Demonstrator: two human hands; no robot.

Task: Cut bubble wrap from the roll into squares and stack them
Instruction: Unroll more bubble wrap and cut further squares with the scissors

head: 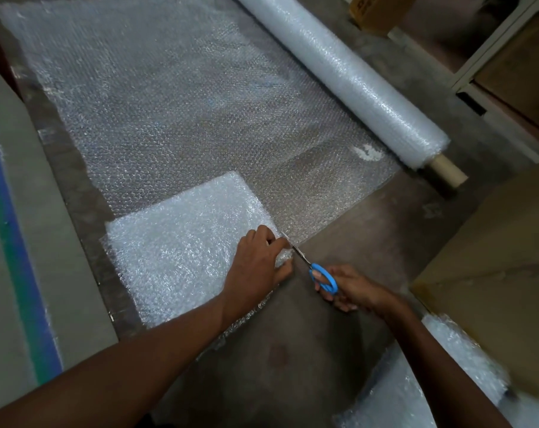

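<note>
Kneeling over the floor, the person had spread the unrolled bubble wrap sheet flat across the concrete, so it lay smooth for cutting, while the bubble wrap roll sat at about two o'clock of the sheet, its cardboard core poking out at the near end. A white stack of cut squares rested on the sheet's near corner, at roughly seven o'clock of the spread; it seemed to serve as a template, its right edge marking the line to follow. The left hand pressed down at that edge, at three o'clock of the stack, fingers curled and pinching the wrap beside the blades, apparently to keep the film taut and still. The right hand gripped the blue-handled scissors, fingers through the loops, blades pointing toward eleven o'clock and entering the sheet just beside the left fingertips. More loose bubble wrap lay at five o'clock near a cardboard box. The cut looked barely begun, with nearly the whole length of the template edge left to run.
</note>
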